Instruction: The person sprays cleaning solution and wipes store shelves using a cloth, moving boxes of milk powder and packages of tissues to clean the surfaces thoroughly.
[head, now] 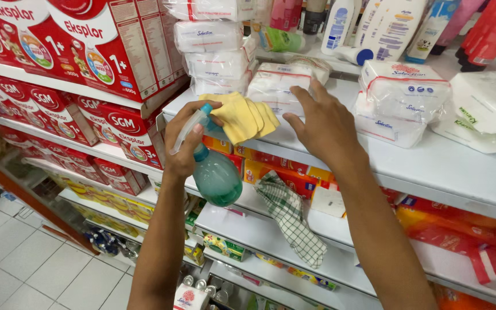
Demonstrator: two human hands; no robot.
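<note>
My left hand (183,142) grips a spray bottle (216,172) with a teal-green body and a blue-and-white trigger head, together with a folded yellow cloth (247,116) that sticks out to the right over the shelf edge. My right hand (324,123) is spread, fingers apart, over the white shelf (443,166), its fingertips at a white plastic pack (275,85) of cotton pads. It holds nothing.
A green checked cloth (291,213) hangs over the edge of the shelf below. White soft packs (404,97) lie on the upper shelf, bottles (340,26) behind them. Red cartons (96,43) fill the shelves at left. Tiled floor (24,264) lies lower left.
</note>
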